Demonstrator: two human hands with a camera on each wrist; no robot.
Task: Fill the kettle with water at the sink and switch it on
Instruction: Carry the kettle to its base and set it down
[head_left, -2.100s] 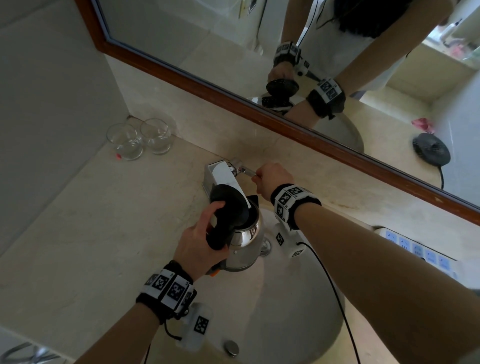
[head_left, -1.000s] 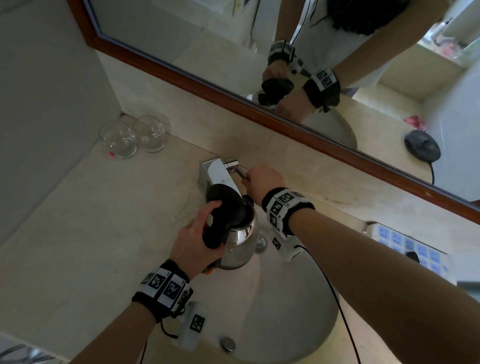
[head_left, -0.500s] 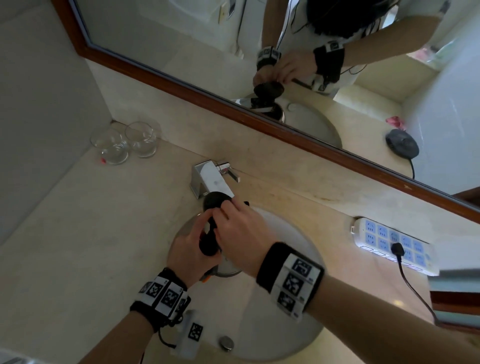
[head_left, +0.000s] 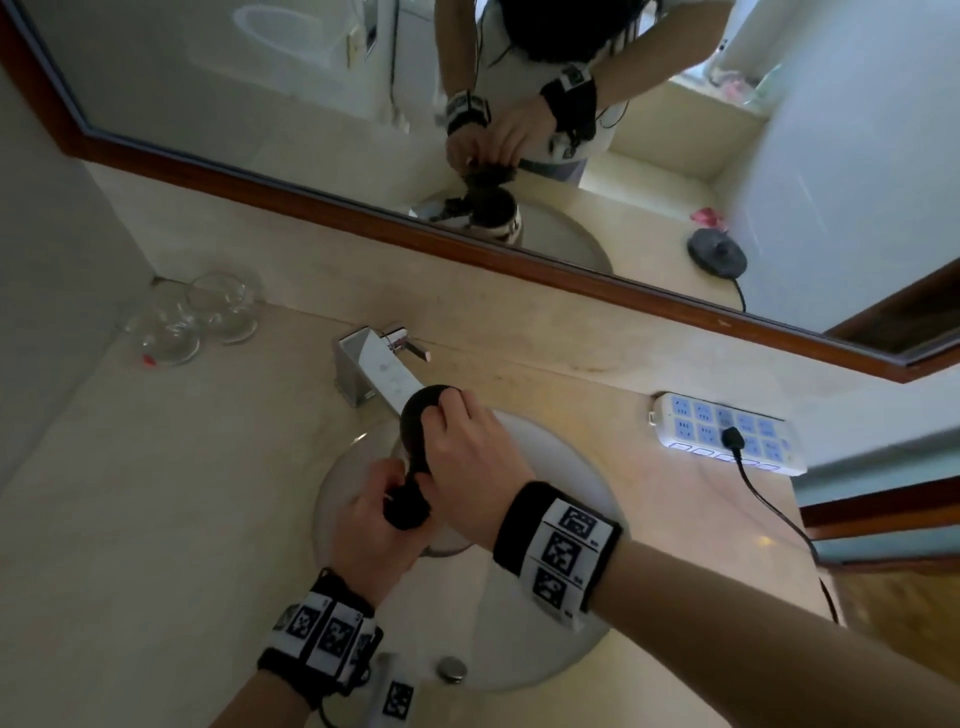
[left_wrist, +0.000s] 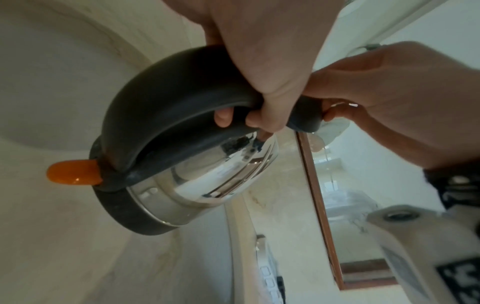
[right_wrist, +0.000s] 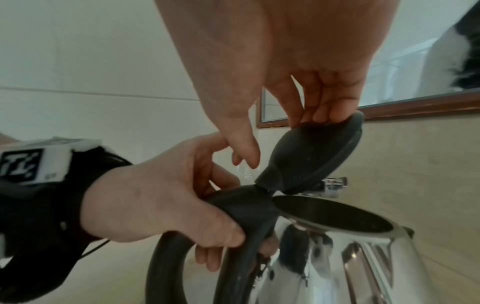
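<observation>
My left hand (head_left: 371, 525) grips the black handle (left_wrist: 161, 102) of the steel kettle (left_wrist: 213, 176) and holds it over the white sink basin (head_left: 561, 457), just in front of the chrome faucet (head_left: 374, 366). The kettle's black lid (right_wrist: 317, 152) stands half raised above the dark opening (right_wrist: 335, 216). My right hand (head_left: 460, 441) reaches over it, fingertips (right_wrist: 327, 112) resting on the lid's upper edge, thumb hanging free beside the hinge. An orange switch (left_wrist: 74, 172) sticks out at the foot of the handle. No water runs from the spout.
Two glasses (head_left: 192, 317) stand in the back left corner of the counter. A white power strip (head_left: 727, 434) with a black plug lies to the right of the basin. The mirror shows the kettle's round black base (head_left: 717, 252) further right. A drain knob (head_left: 451, 667) sits on the near rim.
My right hand left the faucet lever and came onto the kettle lid. The kettle moved out from under the spout, slightly towards me. The head view swung right.
</observation>
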